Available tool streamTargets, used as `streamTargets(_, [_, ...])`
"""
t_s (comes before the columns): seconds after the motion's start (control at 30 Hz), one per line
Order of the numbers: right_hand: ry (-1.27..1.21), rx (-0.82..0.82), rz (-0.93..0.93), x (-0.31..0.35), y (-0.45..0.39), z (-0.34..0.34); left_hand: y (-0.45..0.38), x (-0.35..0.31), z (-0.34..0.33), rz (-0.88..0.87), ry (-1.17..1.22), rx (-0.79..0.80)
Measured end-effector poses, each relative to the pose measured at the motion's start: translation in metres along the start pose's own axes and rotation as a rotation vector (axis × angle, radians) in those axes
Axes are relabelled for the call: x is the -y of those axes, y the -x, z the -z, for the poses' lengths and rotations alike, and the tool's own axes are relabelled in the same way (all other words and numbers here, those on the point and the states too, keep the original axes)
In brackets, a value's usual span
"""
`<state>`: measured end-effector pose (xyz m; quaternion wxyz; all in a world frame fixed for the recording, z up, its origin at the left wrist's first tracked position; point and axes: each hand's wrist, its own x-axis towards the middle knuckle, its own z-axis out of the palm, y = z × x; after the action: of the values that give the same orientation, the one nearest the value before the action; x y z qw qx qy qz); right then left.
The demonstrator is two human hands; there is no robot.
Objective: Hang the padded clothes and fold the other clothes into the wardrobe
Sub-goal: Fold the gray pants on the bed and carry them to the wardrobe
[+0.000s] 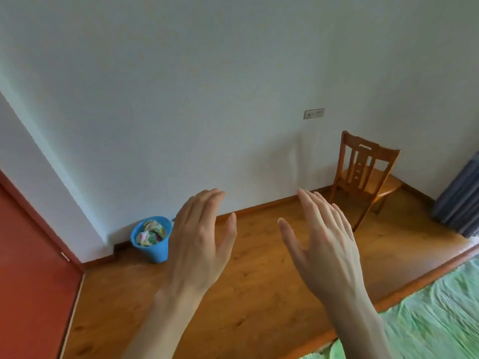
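Both hands are raised in front of the person, above the wooden floor (259, 294), and neither one holds anything. The left hand (199, 242) has its fingers straight and close together, with the thumb a little apart. The right hand (324, 242) is the same, with the fingers long and slightly spread. The palms are turned partly toward each other, with a gap between them. I judge this is a posture of readiness, the hands free before any garment is taken, and not a grip.

The task's things are not in view: no padded clothes, no other clothes to fold and no wardrobe can be seen, so I cannot tell where they are.

At the near right corner of the floor there is the edge of a bed with a green cover (427, 320) in a wooden frame. At the left edge stands a red door (31, 281). Farther, at the foot of the white wall (181, 99), a blue bin (155, 251) holds crumpled coloured paper. In the far right corner a wooden chair (365, 174) stands with its back toward the person, and a blue curtain (461, 200) hangs beside it. A small socket plate (314, 114) sits on the wall above.
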<state>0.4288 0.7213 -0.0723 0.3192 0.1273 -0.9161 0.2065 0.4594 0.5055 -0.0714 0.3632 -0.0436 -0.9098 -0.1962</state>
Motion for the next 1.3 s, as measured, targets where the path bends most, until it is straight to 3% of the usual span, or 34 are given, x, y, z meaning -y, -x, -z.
streamTargets(0.43, [0.092, -0.128, -0.290, -0.095, -0.162, -0.122, -0.201, 0.049, -0.175, -0.232, 0.077, 0.111])
streamTargets(1.3, [0.495, -0.170, -0.684, -0.270, -0.360, -0.197, -0.473, 0.002, -0.504, -0.508, 0.612, 0.269])
